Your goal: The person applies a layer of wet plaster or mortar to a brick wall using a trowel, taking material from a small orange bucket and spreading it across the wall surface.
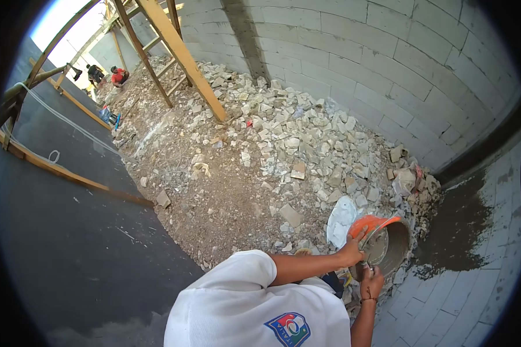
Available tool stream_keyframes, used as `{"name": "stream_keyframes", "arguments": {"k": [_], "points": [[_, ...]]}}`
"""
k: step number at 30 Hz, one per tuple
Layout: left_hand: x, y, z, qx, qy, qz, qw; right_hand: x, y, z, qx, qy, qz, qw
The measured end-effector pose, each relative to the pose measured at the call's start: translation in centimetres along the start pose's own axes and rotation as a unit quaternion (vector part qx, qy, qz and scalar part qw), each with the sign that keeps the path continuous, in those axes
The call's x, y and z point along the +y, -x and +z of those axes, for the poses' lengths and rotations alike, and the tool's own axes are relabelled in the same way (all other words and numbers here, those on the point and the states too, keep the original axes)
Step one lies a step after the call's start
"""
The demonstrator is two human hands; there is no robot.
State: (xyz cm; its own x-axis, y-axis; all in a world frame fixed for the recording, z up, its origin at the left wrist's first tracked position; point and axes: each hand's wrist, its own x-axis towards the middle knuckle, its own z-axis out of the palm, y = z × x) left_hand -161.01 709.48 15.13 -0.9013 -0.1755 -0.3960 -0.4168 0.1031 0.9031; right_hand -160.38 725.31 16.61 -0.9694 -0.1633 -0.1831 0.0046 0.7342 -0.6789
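An orange bucket (367, 222) with a dark, mortar-smeared inside lies tipped among the rubble in front of me, at the lower right. My left hand (351, 249) has its fingers closed at the bucket's near-left rim. Just below it, my right hand (371, 283) is wrapped round the handle of what looks like a trowel (377, 246). Its grey-coated blade reaches into the bucket's mouth. The fingers hide most of the handle. A white, flat, rounded piece (341, 218) lies against the bucket's left side.
Broken block rubble (307, 144) covers the ground along the grey block wall (353, 52). Wet mortar (457, 225) coats part of the right wall. A yellow timber post (185, 61) slants down into the rubble. A dark panel (87, 243) runs along the left. Two people (119, 76) crouch far off.
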Motion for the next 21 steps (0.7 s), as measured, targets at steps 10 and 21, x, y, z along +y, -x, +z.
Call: {"name": "stream_keyframes", "arguments": {"k": [10,21], "points": [[-3.1,0.0,4.3,0.073,0.148,-0.105,0.981,5.7,-1.9,-3.7,-0.030,0.122,-0.022,0.992],[-5.5,0.0,10.7,0.163,0.310,-0.315,0.882,22.3,-5.6,-12.7,-0.245,-0.220,-0.012,0.944]]}}
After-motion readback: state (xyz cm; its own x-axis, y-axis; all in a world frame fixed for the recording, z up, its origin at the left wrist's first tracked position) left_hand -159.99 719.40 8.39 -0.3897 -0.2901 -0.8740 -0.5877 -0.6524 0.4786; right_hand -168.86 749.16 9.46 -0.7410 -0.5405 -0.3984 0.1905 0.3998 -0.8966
